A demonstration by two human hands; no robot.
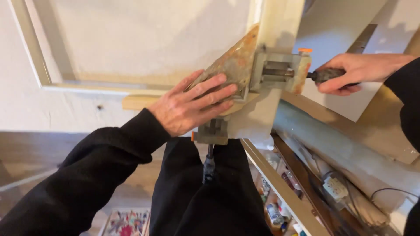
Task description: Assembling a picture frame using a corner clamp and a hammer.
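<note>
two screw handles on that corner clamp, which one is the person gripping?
The handle on the clamp's right side, held in the right hand. The other handle hangs down untouched below the left hand, which lies flat on the clamp.

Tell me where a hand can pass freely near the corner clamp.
Free: the pale panel above the left hand. Crowded: the clamp, with the right hand on its handle, and the cluttered shelf below.

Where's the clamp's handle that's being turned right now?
In the head view it's at upper right: the dark handle sits in the right hand, just right of the corner clamp.
</note>
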